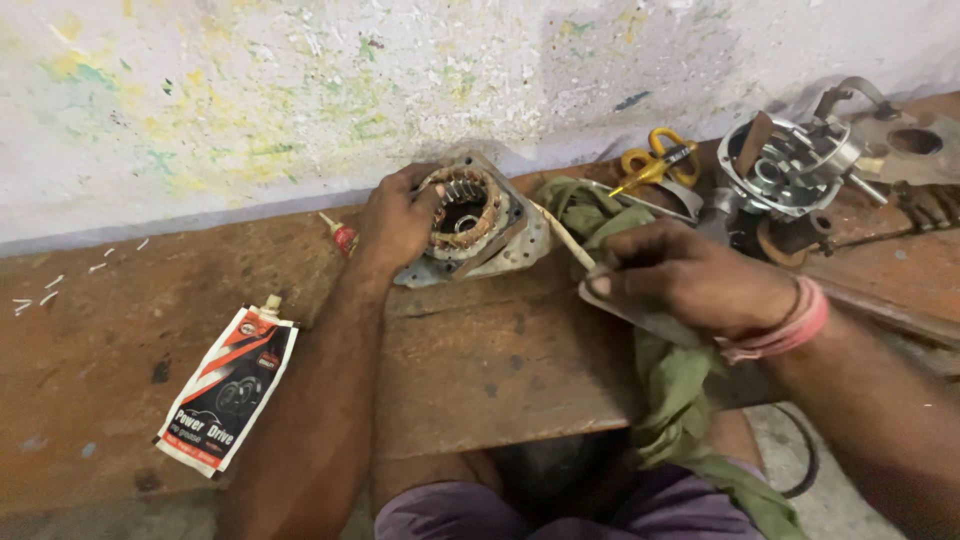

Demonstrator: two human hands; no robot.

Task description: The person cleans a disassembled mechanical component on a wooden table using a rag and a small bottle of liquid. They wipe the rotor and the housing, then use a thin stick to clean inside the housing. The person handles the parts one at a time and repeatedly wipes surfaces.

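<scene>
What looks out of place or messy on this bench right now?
The stator housing sits tilted under the left hand, not flat. A green rag droops off the bench edge onto the lap. A squeezed pouch lies askew at the left, and white scraps are scattered near the wall.

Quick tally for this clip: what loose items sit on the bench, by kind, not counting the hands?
Motor stators with windings: 1
Round metal housings: 1
Yellow-handled scissors: 1
Green rags: 1
Sachets, red, white and black: 1
Small red-capped tubes: 1
Thin sticks: 1
Total: 7
</scene>
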